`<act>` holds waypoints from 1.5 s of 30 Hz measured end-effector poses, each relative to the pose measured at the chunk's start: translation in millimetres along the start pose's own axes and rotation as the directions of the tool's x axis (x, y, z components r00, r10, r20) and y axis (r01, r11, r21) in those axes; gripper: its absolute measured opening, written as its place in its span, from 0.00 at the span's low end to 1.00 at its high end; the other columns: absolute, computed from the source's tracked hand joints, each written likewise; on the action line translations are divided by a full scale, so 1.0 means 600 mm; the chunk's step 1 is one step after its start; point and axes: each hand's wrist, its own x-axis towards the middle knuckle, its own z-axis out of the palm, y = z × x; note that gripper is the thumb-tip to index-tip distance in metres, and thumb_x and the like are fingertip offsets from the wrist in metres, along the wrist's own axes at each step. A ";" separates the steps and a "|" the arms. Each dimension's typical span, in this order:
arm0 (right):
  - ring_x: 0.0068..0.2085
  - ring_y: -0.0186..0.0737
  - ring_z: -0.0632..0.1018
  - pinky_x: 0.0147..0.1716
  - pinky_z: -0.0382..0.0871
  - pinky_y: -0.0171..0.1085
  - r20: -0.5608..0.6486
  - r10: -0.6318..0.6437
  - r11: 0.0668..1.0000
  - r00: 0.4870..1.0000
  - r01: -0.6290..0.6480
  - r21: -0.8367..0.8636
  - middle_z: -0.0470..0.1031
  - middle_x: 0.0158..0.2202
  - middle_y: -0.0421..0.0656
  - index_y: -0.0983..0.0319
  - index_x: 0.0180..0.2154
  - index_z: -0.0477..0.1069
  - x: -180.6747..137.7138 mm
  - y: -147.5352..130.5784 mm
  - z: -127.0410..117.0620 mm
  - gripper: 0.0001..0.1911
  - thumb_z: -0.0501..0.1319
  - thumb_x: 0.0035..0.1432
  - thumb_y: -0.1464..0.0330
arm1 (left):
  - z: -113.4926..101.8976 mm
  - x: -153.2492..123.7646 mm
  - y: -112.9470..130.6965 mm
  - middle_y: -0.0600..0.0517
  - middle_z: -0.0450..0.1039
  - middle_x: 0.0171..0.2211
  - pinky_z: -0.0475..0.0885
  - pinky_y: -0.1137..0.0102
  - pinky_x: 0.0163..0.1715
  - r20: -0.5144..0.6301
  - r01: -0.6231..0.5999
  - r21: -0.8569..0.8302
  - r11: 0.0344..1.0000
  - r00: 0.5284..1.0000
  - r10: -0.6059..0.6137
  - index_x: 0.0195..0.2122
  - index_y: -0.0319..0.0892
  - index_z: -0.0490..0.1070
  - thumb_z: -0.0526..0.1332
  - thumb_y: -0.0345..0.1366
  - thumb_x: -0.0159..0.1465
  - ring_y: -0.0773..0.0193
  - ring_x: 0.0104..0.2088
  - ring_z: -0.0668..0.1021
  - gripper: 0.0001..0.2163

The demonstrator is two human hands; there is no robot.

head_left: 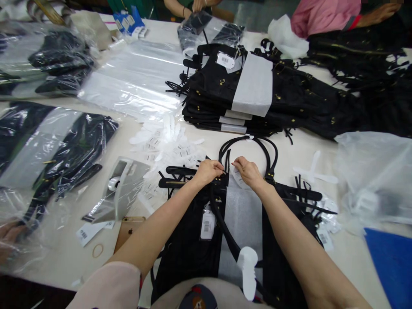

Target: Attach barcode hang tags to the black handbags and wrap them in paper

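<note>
A black bag [189,244] lies flat on the white table [64,253] in front of me, with a white paper band [241,214] across its middle and a hang tag [207,224] on it. My left hand [208,171] and my right hand [247,171] are both closed on the bag's top edge, close together, where its black handles [257,148] loop away from me. A small white tag [237,177] sits under my right fingers. A white plastic tag [247,266] lies on the bag near me.
A stack of banded black bags [244,94] sits behind. Loose white tags [167,143], clear plastic sleeves [135,81], bagged items [64,154], a phone [128,231], a rubber band [98,250]. Other people's arms [325,15] work at the far edge. A blue sheet [391,262] lies right.
</note>
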 end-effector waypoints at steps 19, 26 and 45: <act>0.44 0.44 0.65 0.41 0.61 0.40 -0.249 -0.351 0.933 0.903 0.314 -0.175 0.68 0.42 0.46 0.58 0.32 0.73 0.013 0.011 0.032 0.09 0.55 0.58 0.66 | 0.057 0.030 -0.004 0.59 0.59 0.07 0.55 0.77 0.14 -0.135 0.096 -0.101 0.990 0.985 -0.109 0.19 0.37 0.68 0.61 0.27 0.48 0.73 0.10 0.62 0.03; 0.37 0.41 0.66 0.37 0.60 0.38 -0.279 -0.396 0.911 0.875 0.335 -0.242 0.70 0.34 0.46 0.60 0.33 0.72 0.002 0.003 0.043 0.13 0.50 0.61 0.66 | 0.056 0.025 -0.009 0.57 0.62 0.08 0.59 0.76 0.15 -0.142 0.080 -0.102 0.992 0.985 -0.094 0.20 0.36 0.69 0.61 0.28 0.48 0.71 0.11 0.66 0.02; 0.33 0.38 0.73 0.35 0.66 0.38 -0.112 0.260 0.665 0.959 -0.094 0.741 0.75 0.31 0.41 0.61 0.30 0.73 -0.004 0.013 0.078 0.11 0.60 0.44 0.62 | 0.057 0.028 -0.016 0.55 0.66 0.13 0.62 0.78 0.17 -0.173 0.161 -0.333 0.929 0.958 -0.228 0.19 0.35 0.68 0.61 0.23 0.48 0.70 0.16 0.72 0.04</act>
